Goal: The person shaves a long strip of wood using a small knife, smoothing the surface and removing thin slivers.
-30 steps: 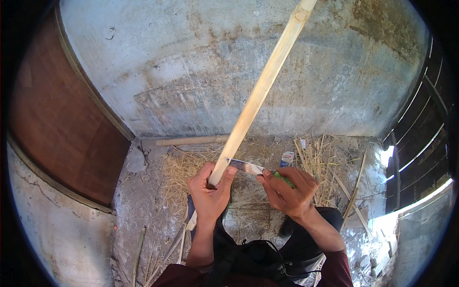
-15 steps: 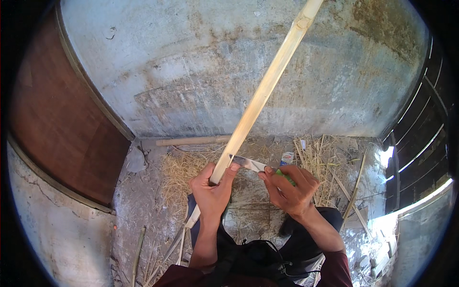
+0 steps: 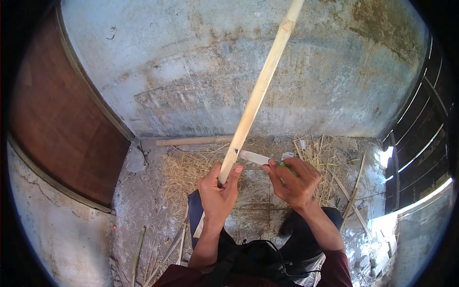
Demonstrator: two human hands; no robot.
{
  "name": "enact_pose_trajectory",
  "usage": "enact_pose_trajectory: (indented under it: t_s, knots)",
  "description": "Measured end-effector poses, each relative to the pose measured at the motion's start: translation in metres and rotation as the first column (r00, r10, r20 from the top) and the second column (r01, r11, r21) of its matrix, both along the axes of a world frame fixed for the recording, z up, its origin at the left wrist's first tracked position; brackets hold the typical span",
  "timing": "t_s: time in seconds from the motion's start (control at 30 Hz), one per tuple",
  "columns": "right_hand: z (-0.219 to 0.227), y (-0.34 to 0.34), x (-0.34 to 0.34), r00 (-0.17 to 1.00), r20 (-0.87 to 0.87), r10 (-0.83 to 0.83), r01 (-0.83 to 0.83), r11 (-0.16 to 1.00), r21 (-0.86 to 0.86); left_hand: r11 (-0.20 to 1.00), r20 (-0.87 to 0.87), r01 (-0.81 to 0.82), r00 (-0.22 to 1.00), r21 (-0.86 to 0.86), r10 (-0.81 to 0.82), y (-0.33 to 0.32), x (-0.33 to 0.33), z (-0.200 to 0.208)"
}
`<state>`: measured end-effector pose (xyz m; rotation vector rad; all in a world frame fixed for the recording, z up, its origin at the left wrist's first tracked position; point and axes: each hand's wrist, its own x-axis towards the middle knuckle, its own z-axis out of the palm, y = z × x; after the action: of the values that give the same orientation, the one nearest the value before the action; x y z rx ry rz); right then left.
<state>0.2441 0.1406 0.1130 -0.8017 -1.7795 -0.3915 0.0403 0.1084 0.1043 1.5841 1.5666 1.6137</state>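
My left hand is closed round a long, pale bamboo strip, near its lower end. The strip slants up and away to the right past the top edge, with a node showing high on it. In my right hand is a knife, its green handle mostly hidden by my fingers. The blade points left, and its dark tip meets the strip a little above my left thumb. Below my left hand a short end of the strip shows beside my forearm.
Shavings and thin split pieces litter the floor between my knees and the stained wall. A bamboo pole lies along the wall's foot. At left stands a brown door; at right, dark slatted boards.
The bamboo strip has swung steeper, its upper end moving left. Both hands have shifted slightly right, and the knife blade has turned and lies farther up, still at the strip.
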Motion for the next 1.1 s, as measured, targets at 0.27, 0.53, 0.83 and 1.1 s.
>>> enact_pose_trajectory:
  t_s: [0.27, 0.53, 0.83, 1.1]
  knots:
    - [0.006, 0.029, 0.020, 0.984, -0.158, -0.084, 0.083, 0.996, -0.012, 1.000, -0.129, -0.012, 0.992, 0.005, 0.013, -0.012, 0.006, -0.010]
    - [0.000, 0.039, 0.027, 0.977, -0.212, -0.007, -0.007, 0.998, -0.062, 0.999, -0.109, 0.008, 0.994, -0.052, -0.014, -0.016, 0.003, -0.017]
    - [0.002, 0.048, 0.037, 0.958, -0.288, 0.007, -0.036, 0.995, -0.098, 0.998, -0.145, 0.012, 0.989, -0.055, -0.020, -0.027, 0.003, -0.017]
    - [-0.002, 0.070, 0.074, 0.913, -0.386, -0.131, 0.065, 0.982, -0.180, 0.992, -0.140, 0.049, 0.988, -0.118, -0.065, -0.044, -0.005, -0.032]
